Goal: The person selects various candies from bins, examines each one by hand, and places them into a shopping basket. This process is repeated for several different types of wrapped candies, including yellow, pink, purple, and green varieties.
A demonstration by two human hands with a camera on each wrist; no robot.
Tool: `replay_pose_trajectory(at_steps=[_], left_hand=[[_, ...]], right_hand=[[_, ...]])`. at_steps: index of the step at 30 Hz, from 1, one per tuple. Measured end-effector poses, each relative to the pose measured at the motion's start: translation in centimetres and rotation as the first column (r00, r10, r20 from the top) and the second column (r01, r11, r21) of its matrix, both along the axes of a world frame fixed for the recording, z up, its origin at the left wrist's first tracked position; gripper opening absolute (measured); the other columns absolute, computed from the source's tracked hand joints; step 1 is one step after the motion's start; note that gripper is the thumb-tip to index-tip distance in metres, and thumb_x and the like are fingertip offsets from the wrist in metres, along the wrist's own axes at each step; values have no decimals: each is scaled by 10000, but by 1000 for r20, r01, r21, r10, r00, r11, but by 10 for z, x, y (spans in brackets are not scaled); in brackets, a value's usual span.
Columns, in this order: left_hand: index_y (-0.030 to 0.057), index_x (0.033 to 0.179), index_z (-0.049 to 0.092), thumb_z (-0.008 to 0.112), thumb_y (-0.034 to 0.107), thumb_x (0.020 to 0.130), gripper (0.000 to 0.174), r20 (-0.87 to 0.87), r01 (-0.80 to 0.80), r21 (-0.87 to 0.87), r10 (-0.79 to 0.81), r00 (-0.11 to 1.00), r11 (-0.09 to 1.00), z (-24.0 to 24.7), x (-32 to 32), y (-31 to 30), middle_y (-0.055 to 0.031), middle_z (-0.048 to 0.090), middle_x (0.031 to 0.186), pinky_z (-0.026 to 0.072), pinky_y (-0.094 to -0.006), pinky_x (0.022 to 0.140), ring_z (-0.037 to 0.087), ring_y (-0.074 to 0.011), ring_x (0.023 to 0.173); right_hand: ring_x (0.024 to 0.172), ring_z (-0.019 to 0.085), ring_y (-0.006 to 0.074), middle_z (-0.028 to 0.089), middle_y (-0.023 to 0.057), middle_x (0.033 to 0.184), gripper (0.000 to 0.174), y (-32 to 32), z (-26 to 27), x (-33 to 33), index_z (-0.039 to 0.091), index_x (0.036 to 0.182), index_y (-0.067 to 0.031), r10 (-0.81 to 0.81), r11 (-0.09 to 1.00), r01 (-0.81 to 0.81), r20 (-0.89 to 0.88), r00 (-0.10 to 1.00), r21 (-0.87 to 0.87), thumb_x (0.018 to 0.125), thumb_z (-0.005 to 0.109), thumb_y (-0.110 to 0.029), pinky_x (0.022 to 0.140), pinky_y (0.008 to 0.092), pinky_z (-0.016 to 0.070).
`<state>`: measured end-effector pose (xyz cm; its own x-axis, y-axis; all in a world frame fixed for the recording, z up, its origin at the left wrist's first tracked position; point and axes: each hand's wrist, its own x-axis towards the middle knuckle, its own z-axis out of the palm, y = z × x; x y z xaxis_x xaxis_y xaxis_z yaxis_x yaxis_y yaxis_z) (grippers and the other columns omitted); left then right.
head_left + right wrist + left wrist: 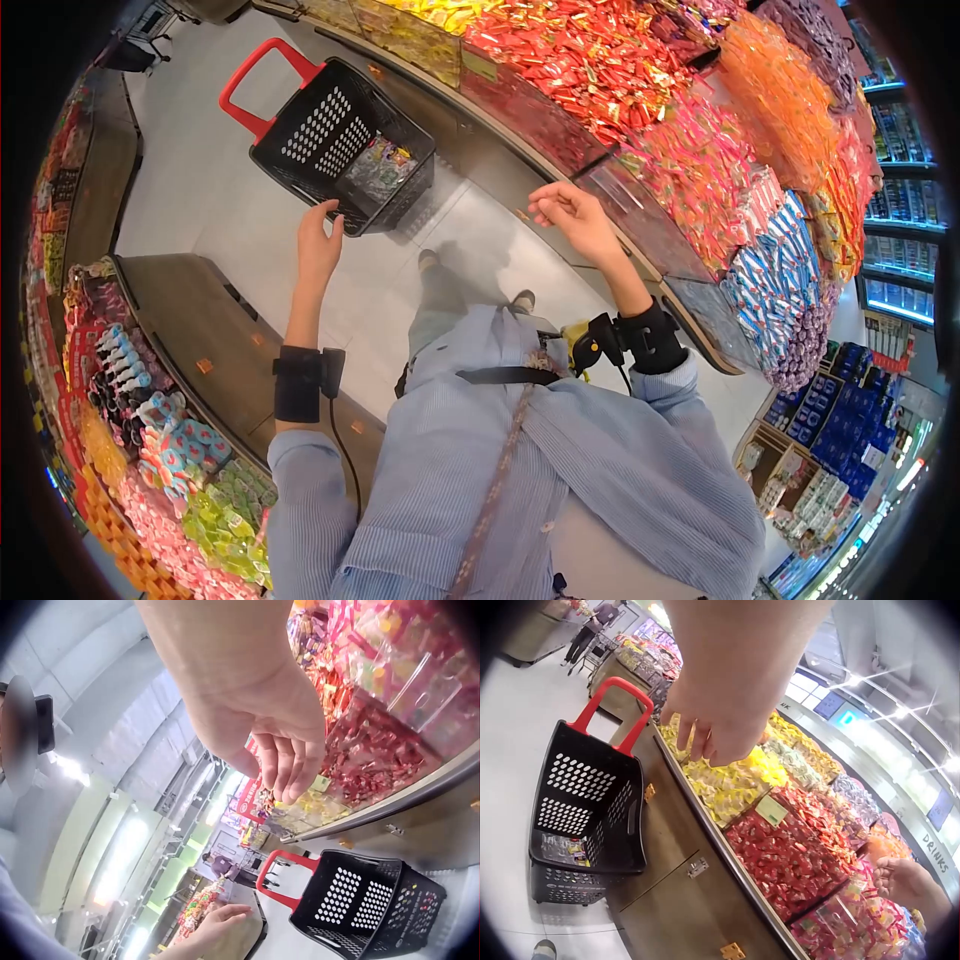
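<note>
The left hand (318, 245) is released, its fingers loosely bent and holding nothing; in the head view it shows near the lower corner of a black perforated shopping basket (305, 165), without gripping it; the basket stands on the pale tiled floor (190, 165) just beside a candy counter (697, 866), its red handle (240, 69) raised and some wrapped packets (383, 168) lying at its bottom; the right hand (580, 225) likewise grasps nothing, its fingers loosely curled inward, and in the head view it shows by the front edge of the counter, near the clear panels; beyond it are heaped red wrapped candies (570, 65), pink wrapped candies (695, 155), orange wrapped candies (780, 75) and blue-and-white striped candies (770, 250); in the left wrist view, yellow wrapped candies (739, 776) lie behind the left hand; each forearm bears a black strap; lit drink coolers (905, 200) line the far side; in the left wrist view a person (592, 634) stands in the distance by a shopping cart (592, 656).
</note>
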<state>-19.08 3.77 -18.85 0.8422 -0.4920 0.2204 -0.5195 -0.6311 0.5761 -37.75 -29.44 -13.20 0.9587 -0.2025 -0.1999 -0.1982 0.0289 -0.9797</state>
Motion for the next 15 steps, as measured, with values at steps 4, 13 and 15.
replay_pose_trajectory(at_steps=[4, 13, 15], left_hand=[[25, 989, 556, 561, 94, 771, 229, -90, -41, -1, 41, 995, 999, -24, 44, 38, -128, 578, 977, 400, -343, 833, 527, -281, 946], [9, 974, 557, 563, 74, 754, 230, -197, -150, -77, 133, 971, 986, -61, 109, 80, -141, 579, 960, 411, -345, 821, 537, -285, 931], [4, 974, 556, 560, 68, 753, 231, -213, -184, -95, 160, 964, 978, -64, 118, 82, -144, 579, 959, 411, -344, 820, 538, -286, 932]], right_hand=[[737, 562, 119, 590, 74, 831, 177, 31, -11, 61, 534, 944, 17, 13, 1000, -13, -44, 999, 14, 833, 502, -117, 666, 234, 459], [697, 566, 110, 604, 66, 816, 149, 59, -55, 158, 548, 924, 6, 15, 999, -10, -160, 987, 31, 827, 501, -97, 633, 229, 462], [699, 564, 109, 604, 65, 818, 145, 63, -55, 174, 548, 924, 3, 12, 1000, -8, -184, 983, 25, 828, 493, -89, 634, 229, 462]])
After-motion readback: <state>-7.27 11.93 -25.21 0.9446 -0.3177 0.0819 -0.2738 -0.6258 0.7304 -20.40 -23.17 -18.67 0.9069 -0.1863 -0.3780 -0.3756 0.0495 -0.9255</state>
